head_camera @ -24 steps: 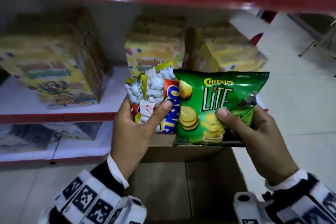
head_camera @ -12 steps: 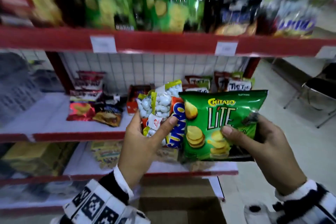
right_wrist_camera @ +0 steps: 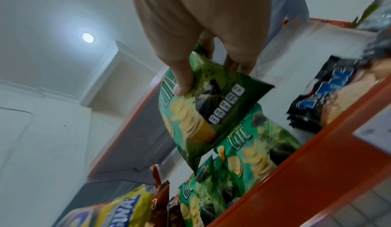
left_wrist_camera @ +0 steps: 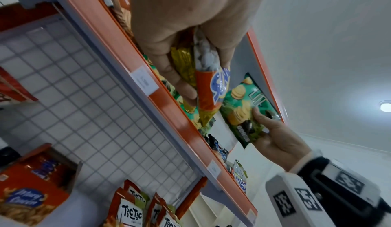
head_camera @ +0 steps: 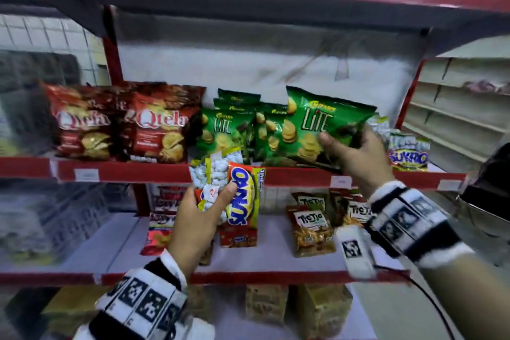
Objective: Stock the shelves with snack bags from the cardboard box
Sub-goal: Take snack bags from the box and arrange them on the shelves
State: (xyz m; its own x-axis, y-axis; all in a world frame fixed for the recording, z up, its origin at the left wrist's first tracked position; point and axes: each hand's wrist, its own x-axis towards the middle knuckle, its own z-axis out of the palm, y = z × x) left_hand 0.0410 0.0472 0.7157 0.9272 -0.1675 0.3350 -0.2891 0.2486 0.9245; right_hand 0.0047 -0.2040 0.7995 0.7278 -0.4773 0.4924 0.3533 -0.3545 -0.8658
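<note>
The price labels on the red shelf edge are too blurred to read; the goods at far left are a smear, perhaps boxes; the right hand covers a corner of the Lite bag; the left hand hides the lower part of the Sukro bags; both wrist views crop the palms at the top edge.

Black-and-white marker-patterned wristbands, white cuffs
</note>
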